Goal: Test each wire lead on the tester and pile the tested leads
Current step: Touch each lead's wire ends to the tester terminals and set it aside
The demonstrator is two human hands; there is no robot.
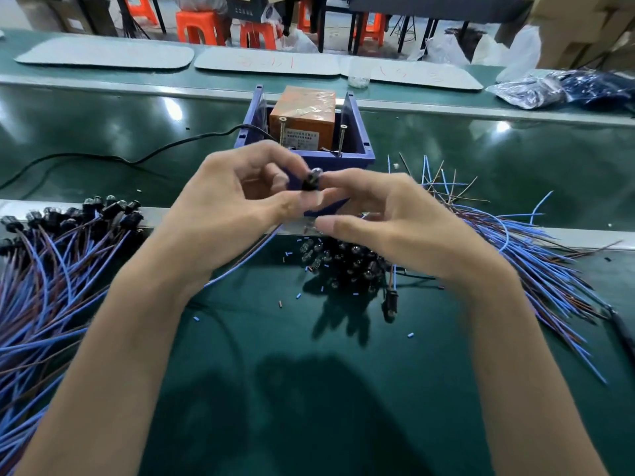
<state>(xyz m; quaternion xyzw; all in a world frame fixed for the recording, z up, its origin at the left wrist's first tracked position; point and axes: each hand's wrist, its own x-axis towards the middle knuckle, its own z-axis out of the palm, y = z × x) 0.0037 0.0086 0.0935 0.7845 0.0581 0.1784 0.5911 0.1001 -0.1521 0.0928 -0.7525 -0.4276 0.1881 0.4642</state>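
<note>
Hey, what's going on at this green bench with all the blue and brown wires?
A person is working through wire leads by hand. The left hand and right hand together pinch a small black socket with a clear bulb, just in front of the orange box tester in its blue plastic bin. A bundle of socketed leads lies on the left, a looser spread of wires on the right.

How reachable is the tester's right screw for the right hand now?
Likely yes: nothing lies between right hand and right screw in the blue bin, though its grip shares a lead with the left hand.
</note>
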